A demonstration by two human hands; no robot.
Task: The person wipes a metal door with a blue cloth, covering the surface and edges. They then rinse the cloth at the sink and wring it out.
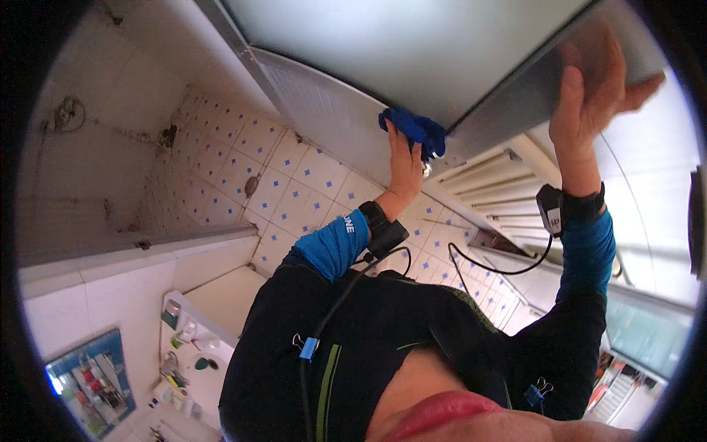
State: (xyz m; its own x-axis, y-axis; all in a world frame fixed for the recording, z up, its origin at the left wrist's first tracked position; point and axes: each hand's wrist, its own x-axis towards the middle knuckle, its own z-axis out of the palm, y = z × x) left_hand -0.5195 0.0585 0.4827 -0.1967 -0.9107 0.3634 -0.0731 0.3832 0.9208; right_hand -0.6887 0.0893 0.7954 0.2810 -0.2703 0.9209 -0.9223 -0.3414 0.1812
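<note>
My left hand point(406, 166) presses a crumpled blue cloth point(413, 128) to the lower corner of a frosted glass panel point(375, 50), where it meets the grey metal frame point(326, 91) of a door. A shiny metal fitting point(426, 169) shows just beside those fingers. Higher on the right, my right hand point(591, 105) lies at the frame's side rail point(513, 105) with its fingers spread and nothing held in them. Its fingertips are slightly blurred. Black straps with cabled devices circle both wrists.
White floor tiles point(309, 182) with small blue diamonds run below. A white slatted radiator point(480, 177) stands behind the door. At lower left are a counter point(190, 362) with several bottles and a wall mirror point(96, 381). Black cables point(497, 271) hang by my arms.
</note>
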